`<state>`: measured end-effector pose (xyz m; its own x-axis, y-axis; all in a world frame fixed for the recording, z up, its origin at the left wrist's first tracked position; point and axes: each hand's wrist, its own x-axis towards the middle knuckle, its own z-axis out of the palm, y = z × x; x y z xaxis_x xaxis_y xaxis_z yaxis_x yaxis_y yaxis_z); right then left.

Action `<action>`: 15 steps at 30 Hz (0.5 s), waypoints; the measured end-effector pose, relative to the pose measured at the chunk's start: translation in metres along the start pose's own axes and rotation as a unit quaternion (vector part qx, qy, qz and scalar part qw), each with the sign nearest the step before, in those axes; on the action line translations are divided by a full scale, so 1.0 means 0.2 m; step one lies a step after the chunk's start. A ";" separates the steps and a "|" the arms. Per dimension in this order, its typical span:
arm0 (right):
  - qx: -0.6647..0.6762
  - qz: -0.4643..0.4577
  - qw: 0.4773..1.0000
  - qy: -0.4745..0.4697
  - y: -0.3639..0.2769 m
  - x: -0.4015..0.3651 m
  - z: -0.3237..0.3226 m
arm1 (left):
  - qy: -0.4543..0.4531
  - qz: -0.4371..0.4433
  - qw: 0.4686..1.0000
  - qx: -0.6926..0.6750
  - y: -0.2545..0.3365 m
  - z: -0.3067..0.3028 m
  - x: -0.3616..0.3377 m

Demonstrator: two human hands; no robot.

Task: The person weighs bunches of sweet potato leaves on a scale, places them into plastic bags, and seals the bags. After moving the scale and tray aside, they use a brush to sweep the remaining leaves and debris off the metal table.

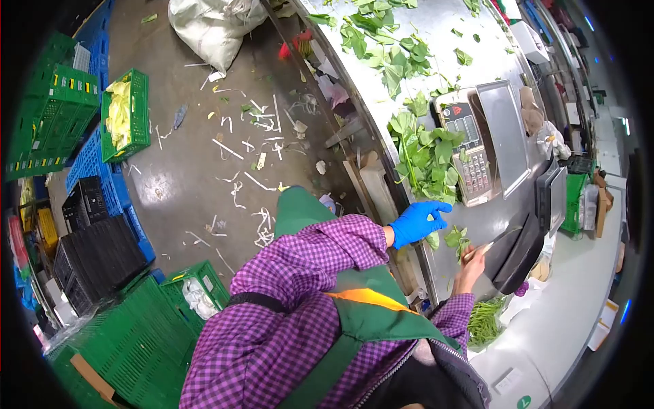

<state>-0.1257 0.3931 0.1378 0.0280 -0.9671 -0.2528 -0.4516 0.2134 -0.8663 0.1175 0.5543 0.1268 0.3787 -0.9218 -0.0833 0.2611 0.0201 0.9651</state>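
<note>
My left hand (418,223), in a blue glove, is over the near edge of the metal table (504,225), its fingers curled by a small green leaf. My bare right hand (470,267) is closed around something pale and thin, perhaps a stem, too small to name. Between the two hands lies a small leafy sprig (456,238). A heap of leafy greens (426,157) is just beyond my left hand, beside a weighing scale (470,153) with a keypad and a metal pan.
More loose leaves (395,54) are scattered farther up the table. Green beans (485,320) lie to the right of my body. Green crates (126,116) and a white sack (214,31) stand on the littered floor at left.
</note>
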 end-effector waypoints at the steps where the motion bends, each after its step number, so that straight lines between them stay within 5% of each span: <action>1: -0.203 0.012 0.979 0.026 0.09 0.03 -0.07 | 0.007 -0.006 0.998 -0.065 0.02 -0.03 -0.01; 2: -0.204 0.012 0.979 0.025 0.09 -0.02 -0.08 | 0.013 -0.013 0.991 -0.130 0.04 -0.07 -0.01; 3: -0.330 -0.223 0.915 0.067 0.11 -0.08 -0.07 | 0.015 -0.012 0.991 -0.130 0.05 -0.13 -0.02; 4: -0.430 -0.439 0.782 0.103 0.08 -0.18 -0.01 | 0.027 -0.004 0.972 -0.233 0.07 -0.21 -0.05; 5: -0.295 -0.313 0.903 0.015 -0.04 -0.35 0.12 | 0.038 0.001 0.942 -0.334 0.08 -0.30 -0.10; 6: -0.284 -0.292 0.910 -0.074 -0.03 -0.42 0.20 | 0.069 -0.030 0.944 -0.322 0.16 -0.42 -0.15; 8: -0.272 -0.309 0.883 -0.227 -0.07 -0.57 0.44 | 0.162 -0.001 0.974 -0.156 0.13 -0.67 -0.26; 9: -0.271 -0.349 0.848 -0.292 -0.13 -0.65 0.61 | 0.198 -0.042 0.953 -0.224 0.06 -0.80 -0.34; 10: -0.227 -0.267 0.866 -0.357 -0.13 -0.71 0.77 | 0.248 -0.104 0.899 -0.347 -0.02 -0.91 -0.40; 12: -0.188 -0.289 0.845 -0.408 -0.09 -0.76 1.16 | 0.388 -0.166 0.839 -0.343 -0.16 -1.15 -0.53; 15: -0.200 -0.333 0.817 -0.427 -0.12 -0.77 1.81 | 0.417 -0.264 0.793 -0.357 -0.45 -1.41 -0.75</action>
<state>0.2030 0.5865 0.0422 0.9206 -0.3648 -0.1393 -0.3330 -0.5470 -0.7680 0.2883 0.7992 -0.0174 0.4272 -0.3042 -0.8515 0.9023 0.2043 0.3797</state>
